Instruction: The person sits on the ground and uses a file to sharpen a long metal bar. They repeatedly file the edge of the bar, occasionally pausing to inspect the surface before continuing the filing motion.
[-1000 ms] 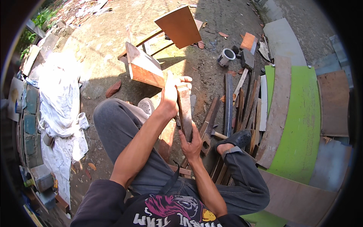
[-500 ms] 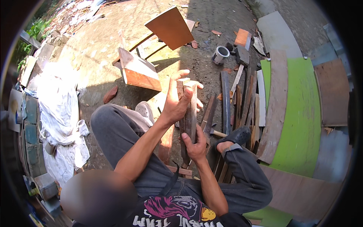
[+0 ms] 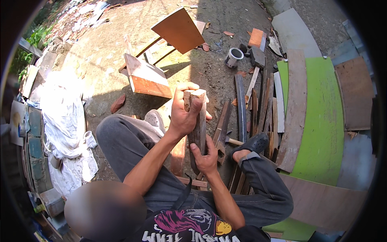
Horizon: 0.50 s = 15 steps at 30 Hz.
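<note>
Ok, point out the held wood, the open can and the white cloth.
Held wood [image 3: 202,130]: head view, middle of its long face.
Open can [image 3: 230,61]: head view, outer side below the rim.
White cloth [image 3: 64,123]: head view, middle of its spread.

Two rough, brown wooden lengths [image 3: 202,129] sit close together, side by side, mid-scene, running near to far, the right one's far end paler.

Here we are at the head-worn fisheye, looking steeply down from near, above and behind the fingers [image 3: 187,86].
</note>
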{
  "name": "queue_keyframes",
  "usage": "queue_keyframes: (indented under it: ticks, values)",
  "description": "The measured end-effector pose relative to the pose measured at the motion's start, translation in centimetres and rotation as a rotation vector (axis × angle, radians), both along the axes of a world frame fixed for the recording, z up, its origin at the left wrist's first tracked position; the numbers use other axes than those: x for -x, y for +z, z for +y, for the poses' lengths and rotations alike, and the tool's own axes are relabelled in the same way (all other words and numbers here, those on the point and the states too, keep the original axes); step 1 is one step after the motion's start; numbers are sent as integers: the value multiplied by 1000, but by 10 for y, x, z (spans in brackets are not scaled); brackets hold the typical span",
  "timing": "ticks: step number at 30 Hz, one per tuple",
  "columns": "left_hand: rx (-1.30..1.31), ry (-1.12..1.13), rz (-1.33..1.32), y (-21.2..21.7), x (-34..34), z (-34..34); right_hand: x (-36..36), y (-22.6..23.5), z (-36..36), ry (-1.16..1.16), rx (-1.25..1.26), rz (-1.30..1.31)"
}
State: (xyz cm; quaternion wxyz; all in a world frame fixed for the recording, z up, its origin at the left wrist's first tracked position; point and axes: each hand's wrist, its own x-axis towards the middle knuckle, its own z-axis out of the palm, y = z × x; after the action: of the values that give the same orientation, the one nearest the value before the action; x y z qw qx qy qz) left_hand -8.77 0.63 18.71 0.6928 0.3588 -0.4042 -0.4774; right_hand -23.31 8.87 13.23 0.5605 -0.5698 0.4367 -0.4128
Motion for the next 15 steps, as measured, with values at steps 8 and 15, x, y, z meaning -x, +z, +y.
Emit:
queue_keyframes:
  ticks: [8, 15]
  values:
    - [40, 73, -97, -2, 1, 2, -3, 10, 0, -39, 6, 10]
    - [10, 83, -146, 3, 5, 13, 2, 11, 10, -20, -27, 57]
